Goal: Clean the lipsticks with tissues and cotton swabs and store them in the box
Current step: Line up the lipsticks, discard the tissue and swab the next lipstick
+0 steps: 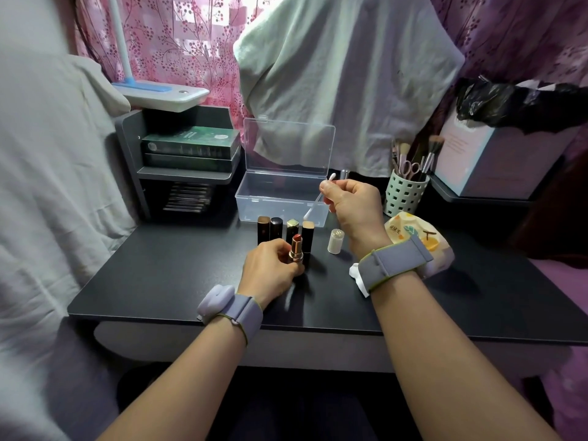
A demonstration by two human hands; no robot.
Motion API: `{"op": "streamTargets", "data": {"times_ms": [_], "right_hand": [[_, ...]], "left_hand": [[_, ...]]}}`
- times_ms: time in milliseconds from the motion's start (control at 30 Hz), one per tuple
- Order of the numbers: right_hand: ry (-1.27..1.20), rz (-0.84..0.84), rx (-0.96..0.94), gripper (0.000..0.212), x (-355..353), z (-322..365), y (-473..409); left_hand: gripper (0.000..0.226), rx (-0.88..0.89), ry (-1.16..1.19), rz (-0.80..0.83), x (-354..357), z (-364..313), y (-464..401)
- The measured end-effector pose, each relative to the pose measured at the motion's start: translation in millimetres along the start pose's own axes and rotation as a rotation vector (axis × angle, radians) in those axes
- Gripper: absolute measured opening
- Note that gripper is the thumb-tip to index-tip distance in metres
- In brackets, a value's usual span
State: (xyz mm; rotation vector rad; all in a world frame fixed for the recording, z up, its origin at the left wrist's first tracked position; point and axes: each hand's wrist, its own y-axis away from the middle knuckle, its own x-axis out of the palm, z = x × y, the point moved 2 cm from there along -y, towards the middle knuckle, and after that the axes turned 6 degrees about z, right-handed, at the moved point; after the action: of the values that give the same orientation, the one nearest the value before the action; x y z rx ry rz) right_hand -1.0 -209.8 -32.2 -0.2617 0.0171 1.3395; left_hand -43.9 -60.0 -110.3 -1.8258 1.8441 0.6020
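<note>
My left hand grips an uncapped gold lipstick with a red tip, held upright just above the black table. My right hand pinches a white cotton swab that slants in front of the clear plastic box, whose lid stands open. Several capped lipsticks stand in a row behind my left hand. A small white cap-like container stands to their right. A tissue pack lies under my right wrist, and a crumpled tissue lies beside it.
A green perforated cup with brushes and scissors stands at the back right. A grey shelf with green boxes is at the back left, a lamp base on top. A bin with a black bag sits far right.
</note>
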Motion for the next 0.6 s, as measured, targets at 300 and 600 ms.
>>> {"op": "streamTargets", "data": {"times_ms": [300, 600], "right_hand": [[-0.101, -0.014, 0.002, 0.015, -5.9, 8.7, -0.6], [-0.066, 0.123, -0.054, 0.016, -1.4, 12.8, 7.2]], "left_hand": [[0.020, 0.144, 0.113, -0.089, -10.3, -21.7, 1.1], [0.020, 0.271, 0.112, -0.160, -10.3, -31.2, 0.7]]}}
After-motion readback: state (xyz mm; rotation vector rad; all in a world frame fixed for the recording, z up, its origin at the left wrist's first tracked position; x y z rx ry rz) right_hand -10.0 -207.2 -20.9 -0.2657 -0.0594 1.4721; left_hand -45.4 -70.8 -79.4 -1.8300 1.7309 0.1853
